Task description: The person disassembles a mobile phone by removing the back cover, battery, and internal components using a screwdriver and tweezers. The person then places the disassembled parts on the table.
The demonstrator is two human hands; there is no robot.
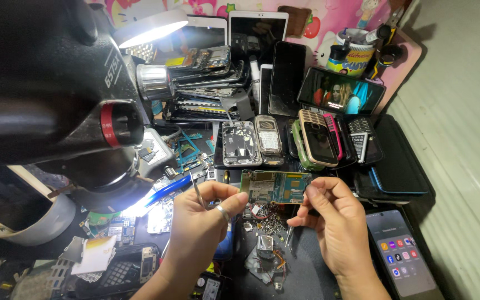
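Both hands hold up a small green circuit board (pixel 275 186) above the table (pixel 312 272). The left hand (pixel 198 222) pinches the board's left end with its fingers closed on it. This hand also holds thin metal tweezers (pixel 196 190) that stick up, and it wears a ring. The right hand (pixel 337 219) pinches the right end of the board, fingers closed on it too. The board sits flat between the two hands, in the middle of the view.

Under the board lies a little heap of tiny screws and metal bits (pixel 268 219). Behind it are old button phones (pixel 318 137) lying side by side, and a stack of opened phones (pixel 204 83). A phone showing a video (pixel 340 91) leans at the back. Another lit phone (pixel 400 253) lies just right of the right hand. A big black microscope (pixel 45 89) with a bright lamp fills the left side.
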